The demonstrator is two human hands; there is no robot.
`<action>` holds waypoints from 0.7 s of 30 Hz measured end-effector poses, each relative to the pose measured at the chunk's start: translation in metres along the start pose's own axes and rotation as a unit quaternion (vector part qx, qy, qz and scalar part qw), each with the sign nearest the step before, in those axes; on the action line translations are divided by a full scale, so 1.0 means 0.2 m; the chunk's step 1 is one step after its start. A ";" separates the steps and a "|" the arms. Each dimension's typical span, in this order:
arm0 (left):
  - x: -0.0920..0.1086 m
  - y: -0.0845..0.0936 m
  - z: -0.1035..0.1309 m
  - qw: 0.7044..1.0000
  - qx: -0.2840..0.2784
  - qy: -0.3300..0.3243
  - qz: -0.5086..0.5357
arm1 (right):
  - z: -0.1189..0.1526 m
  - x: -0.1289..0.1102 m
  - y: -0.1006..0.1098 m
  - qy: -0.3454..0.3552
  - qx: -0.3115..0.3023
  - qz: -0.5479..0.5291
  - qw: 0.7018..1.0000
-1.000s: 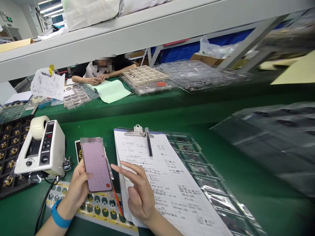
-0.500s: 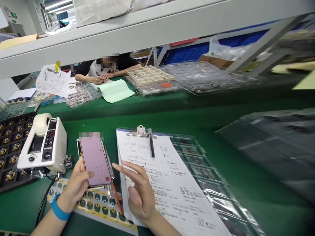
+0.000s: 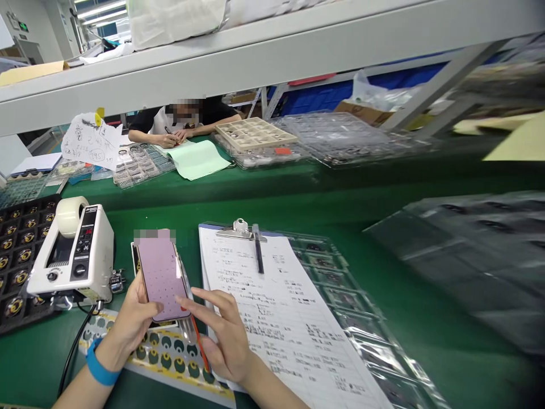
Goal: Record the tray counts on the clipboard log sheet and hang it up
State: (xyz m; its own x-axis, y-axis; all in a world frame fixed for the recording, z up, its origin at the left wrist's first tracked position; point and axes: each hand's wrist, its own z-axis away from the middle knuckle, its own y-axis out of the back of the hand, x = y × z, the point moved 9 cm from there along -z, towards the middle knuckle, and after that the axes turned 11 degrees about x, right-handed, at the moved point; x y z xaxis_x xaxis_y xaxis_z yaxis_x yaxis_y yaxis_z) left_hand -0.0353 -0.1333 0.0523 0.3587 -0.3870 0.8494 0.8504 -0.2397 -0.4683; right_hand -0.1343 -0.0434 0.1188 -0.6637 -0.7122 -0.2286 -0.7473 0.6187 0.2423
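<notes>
A smartphone [image 3: 164, 275] with a pink calculator-like keypad screen is gripped in my left hand [image 3: 137, 312], thumb along its lower left edge. A blue band circles that wrist. My right hand [image 3: 225, 335] has its fingers apart and holds nothing; one fingertip is at the lower right of the screen. Below the phone lies a sheet of round dark green stickers [image 3: 166, 355] with an orange stick [image 3: 201, 346] over it. To the right is a clipboard [image 3: 240, 228] holding handwritten sheets [image 3: 272, 307], with a capped pen [image 3: 258, 250] lying near its clip.
A white tape dispenser [image 3: 91, 250] and a black tray of round parts [image 3: 25, 238] stand at left. Clear plastic trays [image 3: 340, 278] lie under and beyond the clipboard. Across the bench a person [image 3: 183, 125] writes beneath a grey shelf beam [image 3: 255, 62].
My right hand has moved left, from above the clipboard's edge onto the phone's screen. My left hand still holds the phone. The view has shifted slightly.
</notes>
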 end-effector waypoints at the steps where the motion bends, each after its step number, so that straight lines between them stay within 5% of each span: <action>1: 0.00 0.00 0.00 1.000 -0.003 -0.001 0.001 | 0.00 0.00 -0.01 -0.001 -0.009 0.005 1.000; 17: 0.01 0.01 0.00 1.000 0.017 0.007 -0.003 | 0.03 0.06 0.02 -0.063 0.022 -0.010 0.998; 21: 0.00 0.01 -0.01 1.000 0.020 0.010 0.003 | 0.08 0.16 0.01 -0.193 0.048 -0.080 0.977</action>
State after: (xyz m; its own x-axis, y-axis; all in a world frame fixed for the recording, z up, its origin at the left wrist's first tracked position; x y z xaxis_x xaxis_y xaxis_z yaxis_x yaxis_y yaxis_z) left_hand -0.0336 -0.1353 0.0515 0.3559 -0.4060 0.8417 0.8632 -0.2023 -0.4626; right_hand -0.1582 -0.0595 0.0968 -0.4870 -0.6354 -0.5993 -0.8293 0.5516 0.0891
